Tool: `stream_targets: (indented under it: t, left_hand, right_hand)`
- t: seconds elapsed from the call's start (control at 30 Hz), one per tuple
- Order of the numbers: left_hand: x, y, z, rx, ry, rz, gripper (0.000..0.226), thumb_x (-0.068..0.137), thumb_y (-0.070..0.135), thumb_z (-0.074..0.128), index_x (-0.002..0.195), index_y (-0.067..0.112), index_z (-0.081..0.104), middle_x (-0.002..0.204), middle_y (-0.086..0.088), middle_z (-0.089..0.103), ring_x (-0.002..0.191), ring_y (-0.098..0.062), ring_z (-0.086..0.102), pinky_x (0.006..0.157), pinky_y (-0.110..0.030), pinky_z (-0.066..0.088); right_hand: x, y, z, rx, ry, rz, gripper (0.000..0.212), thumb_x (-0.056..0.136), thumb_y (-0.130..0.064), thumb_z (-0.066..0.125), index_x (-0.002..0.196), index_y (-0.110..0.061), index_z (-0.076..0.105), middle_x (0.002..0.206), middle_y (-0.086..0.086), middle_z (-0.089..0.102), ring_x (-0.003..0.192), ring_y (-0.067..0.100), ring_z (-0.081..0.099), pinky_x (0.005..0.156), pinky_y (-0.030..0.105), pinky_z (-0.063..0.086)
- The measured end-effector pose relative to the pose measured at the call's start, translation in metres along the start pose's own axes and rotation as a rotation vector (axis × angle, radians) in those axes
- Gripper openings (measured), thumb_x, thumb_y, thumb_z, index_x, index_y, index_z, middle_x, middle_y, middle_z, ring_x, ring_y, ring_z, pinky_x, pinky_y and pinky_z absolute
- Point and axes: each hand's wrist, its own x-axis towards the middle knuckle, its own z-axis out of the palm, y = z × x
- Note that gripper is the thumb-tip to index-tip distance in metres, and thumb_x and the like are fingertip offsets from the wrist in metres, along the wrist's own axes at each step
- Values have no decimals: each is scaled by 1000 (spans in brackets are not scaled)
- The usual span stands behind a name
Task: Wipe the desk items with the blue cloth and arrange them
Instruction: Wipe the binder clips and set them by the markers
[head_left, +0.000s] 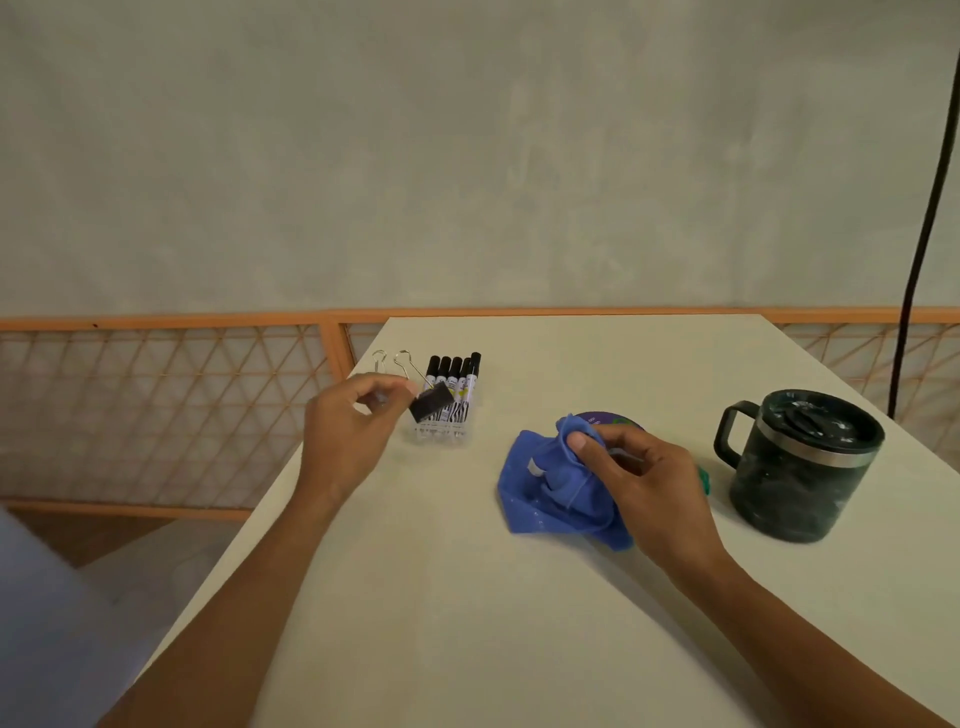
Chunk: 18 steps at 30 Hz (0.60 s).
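Note:
My left hand (348, 436) pinches a black binder clip (430, 401) with silver wire handles, held just above the desk in front of a pack of black-capped markers (451, 400). To the right, my right hand (641, 480) grips the crumpled blue cloth (550, 488), which lies on the white desk (467, 597). Behind the cloth a round purple item (610, 419) shows only its far rim. A bit of something green (702, 480) peeks out from behind my right hand.
A dark green lidded mug (802, 465) with a handle stands at the right of the desk. Beyond the desk's left and far edges runs an orange lattice railing (166, 415). A black cable (922, 249) hangs at the far right.

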Motion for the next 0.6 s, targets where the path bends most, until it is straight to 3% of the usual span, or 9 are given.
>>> stream_targets:
  t: [0.13,0.27,0.37,0.6]
  left_hand:
    - [22,-22,-18,143,51,5,8,94,35,81,89,31,84,86,28,75,75,-2,61,74,-9,43]
    - [46,-47,-33,247,59,-8,10,94,44,80,94,35,84,96,22,78,74,-1,64,76,-27,52]
    - [60,-59,-36,327,56,4,8,94,43,80,96,36,84,95,21,77,73,-1,63,77,-33,55]
    - [78,-80,-24,503,-32,-18,10,94,50,78,93,41,83,100,15,77,93,-18,67,81,-43,58]
  right_hand:
    - [1,-2,4,-11,-3,-7,13,98,-39,76,106,-31,82,96,-11,83,92,9,79,94,46,62]
    - [1,-1,9,-77,3,-49,8,96,-41,76,100,-36,82,89,-12,82,86,9,77,86,45,63]
    - [0,1,13,-126,-12,-93,8,96,-40,76,101,-38,81,90,-13,81,86,10,77,83,45,63]
    - [1,7,12,-149,-15,-132,11,94,-43,75,101,-38,81,93,-12,81,88,12,77,81,44,60]
